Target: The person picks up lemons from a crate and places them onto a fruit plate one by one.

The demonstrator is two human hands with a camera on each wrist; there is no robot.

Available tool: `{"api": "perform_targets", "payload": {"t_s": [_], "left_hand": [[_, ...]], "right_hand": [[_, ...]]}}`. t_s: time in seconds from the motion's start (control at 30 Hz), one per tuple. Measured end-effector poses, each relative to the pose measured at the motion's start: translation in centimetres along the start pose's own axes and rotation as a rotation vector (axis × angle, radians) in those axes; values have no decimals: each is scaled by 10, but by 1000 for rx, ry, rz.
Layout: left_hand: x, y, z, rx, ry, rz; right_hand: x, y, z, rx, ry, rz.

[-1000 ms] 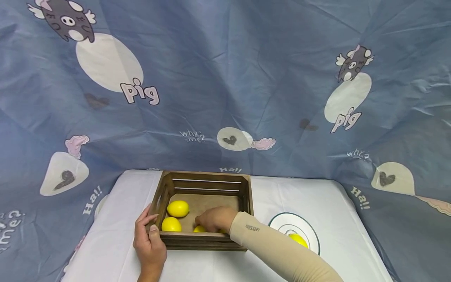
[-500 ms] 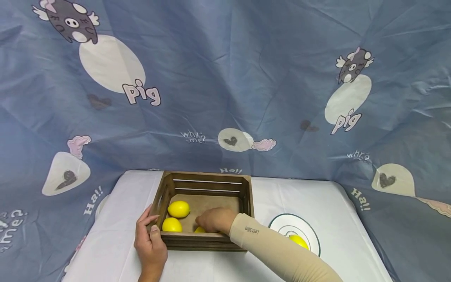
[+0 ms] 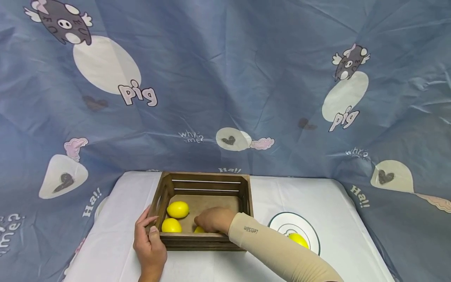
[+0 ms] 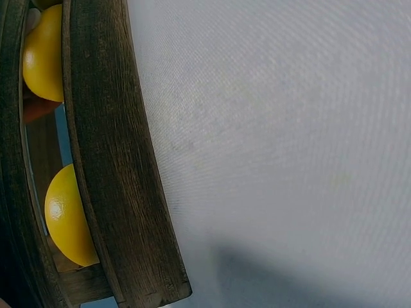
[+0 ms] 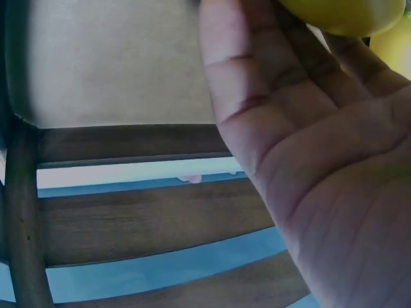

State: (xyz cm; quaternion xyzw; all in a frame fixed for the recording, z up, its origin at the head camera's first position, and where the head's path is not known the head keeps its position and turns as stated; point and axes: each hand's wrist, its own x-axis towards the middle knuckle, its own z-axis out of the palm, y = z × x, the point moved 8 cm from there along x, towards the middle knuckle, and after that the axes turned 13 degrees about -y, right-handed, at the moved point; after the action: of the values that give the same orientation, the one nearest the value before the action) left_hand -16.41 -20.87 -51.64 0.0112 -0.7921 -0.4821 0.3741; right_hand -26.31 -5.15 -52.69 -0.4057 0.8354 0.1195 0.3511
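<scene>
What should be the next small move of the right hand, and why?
I would probably raise the right hand with the lemon at its fingers: the left hand holds the crate, and the plate, bearing another lemon, shows bare room.

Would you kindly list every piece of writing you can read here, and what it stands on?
"pig": twice, on the blue backdrop.
"Ha!!": three times, on the backdrop.
"why me?": mid-backdrop; similar lettering at left and right is only partly readable.
"LetsSlim", apparently: upside down on the tan sleeve, too small to be certain.
</scene>
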Motion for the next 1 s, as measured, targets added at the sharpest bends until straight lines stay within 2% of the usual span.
{"api": "perform_targets", "payload": {"t_s": [0.1,0.37,0.6,0.7,0.83,1.0], "left_hand": [[-1,0,1,3,-1,-1],[-2,-1,2,7,-8,12],[0,1,1,5,-6,4],[0,0,0,-1,-4,0],[-1,-2,1,-4,-19,-28],[-2,-8,3,-1,-56,-97]], "right_hand": [[1,0,-1,-21,12,7],[0,6,-6,98,41,18],[-1,3,-14,-12,127,58],[0,1,-14,-26,132,55],[1,2,-13,4,116,52],[0,11,-16,84,105,100]]}}
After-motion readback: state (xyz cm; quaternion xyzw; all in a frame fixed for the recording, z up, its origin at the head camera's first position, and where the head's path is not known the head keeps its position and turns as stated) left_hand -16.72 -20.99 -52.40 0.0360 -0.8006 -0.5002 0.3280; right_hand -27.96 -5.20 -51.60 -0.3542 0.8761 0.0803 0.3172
